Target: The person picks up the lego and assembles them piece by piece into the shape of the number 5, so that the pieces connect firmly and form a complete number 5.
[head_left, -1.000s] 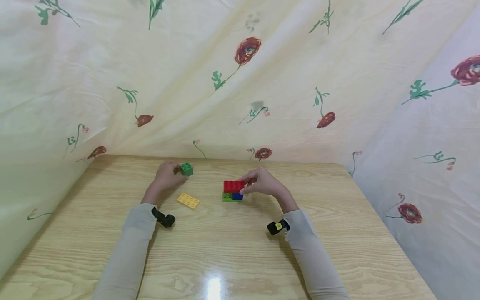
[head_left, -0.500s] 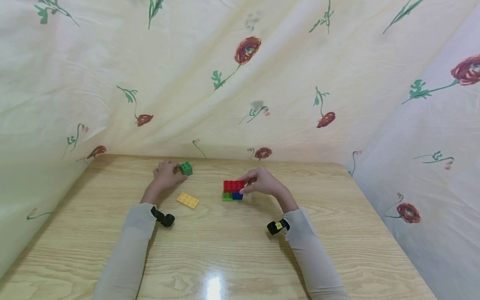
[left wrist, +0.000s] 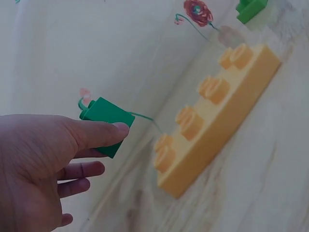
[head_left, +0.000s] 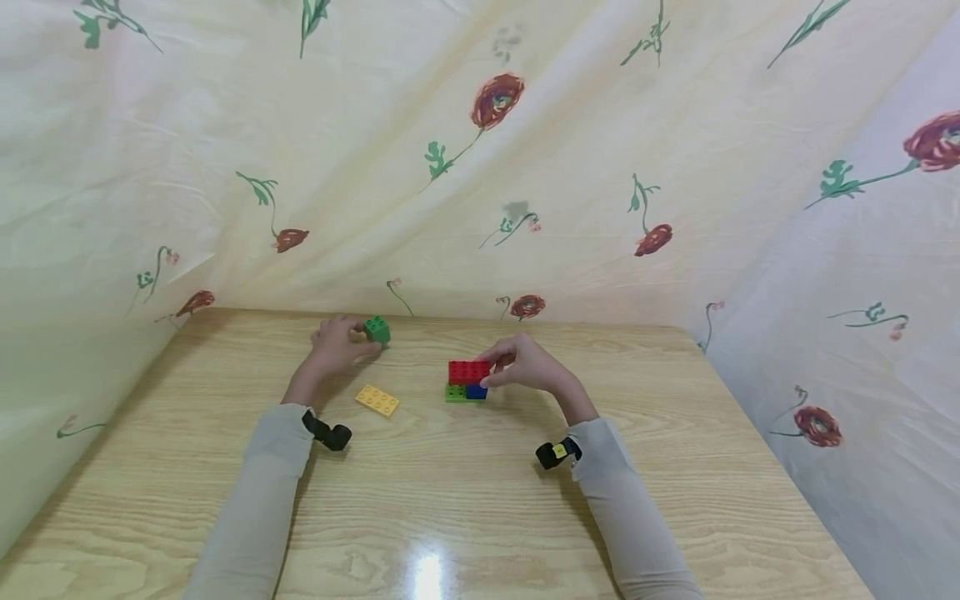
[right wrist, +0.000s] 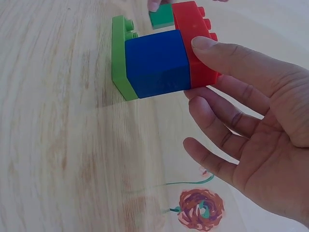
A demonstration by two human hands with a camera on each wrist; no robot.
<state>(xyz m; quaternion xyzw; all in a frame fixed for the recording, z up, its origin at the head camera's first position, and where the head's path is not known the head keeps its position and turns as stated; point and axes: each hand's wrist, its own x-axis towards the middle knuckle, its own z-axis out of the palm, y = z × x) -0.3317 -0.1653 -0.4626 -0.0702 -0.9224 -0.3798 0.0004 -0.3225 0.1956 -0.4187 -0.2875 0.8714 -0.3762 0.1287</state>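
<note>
My left hand pinches a dark green toy brick between thumb and fingers near the back of the table. In the left wrist view the thumb lies across the green brick, and the other fingers are partly hidden. My right hand grips a red brick by its right end. That red brick sits on a blue brick, which stands on one half of a light green plate brick. Under the red brick's other end there is a gap above the plate's studs.
A flat yellow-orange plate brick lies on the wooden table, between my left forearm and the stack. Behind the table's back edge hangs a flowered cloth. It also runs along both sides.
My left hand has shifted slightly away and to the right, and the green brick has risen a little and turned with it. My right hand keeps its grip on the red brick.
</note>
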